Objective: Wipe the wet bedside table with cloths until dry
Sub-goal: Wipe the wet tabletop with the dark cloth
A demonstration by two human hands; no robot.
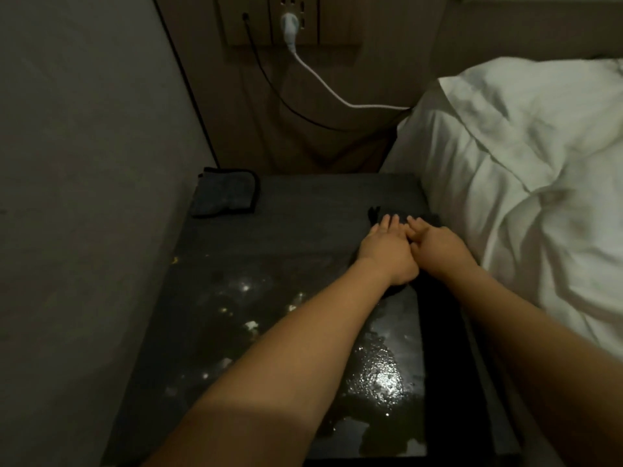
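1. I see a dark cloth [387, 214] lying flat on the far right part of the worktop [303, 210], next to the bed; only its far edge and a bit near the wrists show.
2. Left hand [384, 251] on top of it, fingers straight, palm down, pressing.
3. Right hand [438, 247] just beside, touching the left; forefinger laid out on the cloth, the other fingers I cannot tell.
4. Wet patch [377, 375] glistens on the near half of the worktop, under my left forearm, well short of the cloth. Smaller droplets [242, 288] to the left of it.
5. Second cloth [224, 192], grey-blue with dark trim, folded in the far left corner against the wall, well apart from both hands.
6. White duvet [522, 183] crowds the right edge.
7. White plug [290, 25] in the wall socket behind, its cable running to the bed; a black cable [266, 82] hangs beside it.
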